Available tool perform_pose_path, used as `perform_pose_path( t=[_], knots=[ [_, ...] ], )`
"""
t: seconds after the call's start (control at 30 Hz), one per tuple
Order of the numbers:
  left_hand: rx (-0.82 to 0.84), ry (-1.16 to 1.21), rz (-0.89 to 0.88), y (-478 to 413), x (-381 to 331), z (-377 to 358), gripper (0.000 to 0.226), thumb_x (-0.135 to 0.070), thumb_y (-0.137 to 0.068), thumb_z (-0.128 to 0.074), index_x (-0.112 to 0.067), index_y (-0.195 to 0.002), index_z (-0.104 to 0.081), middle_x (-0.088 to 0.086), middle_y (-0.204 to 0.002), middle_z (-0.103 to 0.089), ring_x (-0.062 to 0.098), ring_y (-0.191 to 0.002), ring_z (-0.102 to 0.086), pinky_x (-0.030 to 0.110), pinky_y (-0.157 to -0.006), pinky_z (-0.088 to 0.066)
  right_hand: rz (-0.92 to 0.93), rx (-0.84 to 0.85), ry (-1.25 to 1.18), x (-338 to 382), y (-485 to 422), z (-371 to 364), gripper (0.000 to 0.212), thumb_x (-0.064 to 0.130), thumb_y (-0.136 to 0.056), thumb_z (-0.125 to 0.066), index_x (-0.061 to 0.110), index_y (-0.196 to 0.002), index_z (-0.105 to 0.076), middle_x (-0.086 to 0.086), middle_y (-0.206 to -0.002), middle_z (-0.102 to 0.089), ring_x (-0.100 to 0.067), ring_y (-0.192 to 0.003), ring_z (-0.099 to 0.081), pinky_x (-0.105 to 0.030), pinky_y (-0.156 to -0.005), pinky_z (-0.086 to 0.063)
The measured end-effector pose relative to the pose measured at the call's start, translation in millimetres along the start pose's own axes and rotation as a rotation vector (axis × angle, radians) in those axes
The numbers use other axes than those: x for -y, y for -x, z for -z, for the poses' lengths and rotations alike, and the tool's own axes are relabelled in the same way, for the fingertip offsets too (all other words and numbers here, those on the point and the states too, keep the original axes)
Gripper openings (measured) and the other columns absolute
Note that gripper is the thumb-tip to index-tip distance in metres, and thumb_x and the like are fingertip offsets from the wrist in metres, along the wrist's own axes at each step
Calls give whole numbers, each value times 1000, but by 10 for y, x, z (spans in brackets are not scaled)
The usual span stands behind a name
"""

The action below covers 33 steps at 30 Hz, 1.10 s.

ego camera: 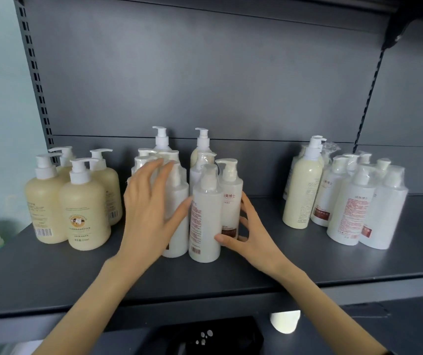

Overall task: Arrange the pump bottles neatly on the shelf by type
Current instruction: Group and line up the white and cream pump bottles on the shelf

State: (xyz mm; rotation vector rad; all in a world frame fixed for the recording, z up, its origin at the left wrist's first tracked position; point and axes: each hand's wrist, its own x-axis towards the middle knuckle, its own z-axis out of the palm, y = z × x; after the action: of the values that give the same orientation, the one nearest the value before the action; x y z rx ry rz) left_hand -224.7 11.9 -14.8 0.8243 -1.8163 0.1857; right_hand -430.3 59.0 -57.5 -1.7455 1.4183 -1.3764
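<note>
White bottles [178, 239] clustered mid-shelf [51, 272], near its front edge. Left hand [149, 213] splayed against the cluster's left side; right hand [251, 234] splayed too, thumb on front bottle [205, 213] — neither grasps. Best press inward evenly, low down — tall bottles likely tip.

My left hand [151, 201] is just left of the front white bottle [205, 213], with the fingers spread wide and nearly straight, the thumb reaching toward that bottle's side and the bare forearm coming up from below. My right hand [252, 234] sits low at the bottle's right. Its thumb tip touches the bottle's lower side, its fingers are splayed and lightly bent.
</note>
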Motion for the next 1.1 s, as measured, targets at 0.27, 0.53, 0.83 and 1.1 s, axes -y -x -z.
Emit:
perform_pose_path(
  t=[0.27,0.53,0.83,1.1],
  knots=[
    [282,-104,-125,-448,-160,-126,56,-55,-88,-35,-23,-131,-53,-1,-124,-59,22,-120,-46,46,-109,-17,34,-78,8,26,17,-97,99,50,-64,-77,64,-134,-8,25,-141,-28,0,-135,-28,-45,-108,-38],
    [300,-110,-112,-466,-172,-65,43,-44,-92,-50,-23,-129,-55,0,-120,-62,23,-119,-48,48,-110,-23,50,-76,50,88,40,-95,92,37,-73,-78,74,-123,-10,52,-122,-23,-4,-134,-27,-47,-109,-37],
    [537,-445,-42,-222,-200,199,84,-69,-87,-19,-19,-151,2,6,-158,-1,25,-145,1,47,-115,-8,-77,78,698,292,278,228,70,54,-92,-44,37,-149,-7,11,-154,-21,-11,-138,-26,-36,-110,-32],
    [504,-460,-20,212,-78,445,77,-60,-92,-16,-3,-131,-50,17,-128,-56,34,-112,-58,56,-86,-48,-194,-28,1079,467,597,329,101,84,-64,8,34,-150,-11,9,-158,-15,-13,-145,-14,-41,-118,-15]
  ],
)
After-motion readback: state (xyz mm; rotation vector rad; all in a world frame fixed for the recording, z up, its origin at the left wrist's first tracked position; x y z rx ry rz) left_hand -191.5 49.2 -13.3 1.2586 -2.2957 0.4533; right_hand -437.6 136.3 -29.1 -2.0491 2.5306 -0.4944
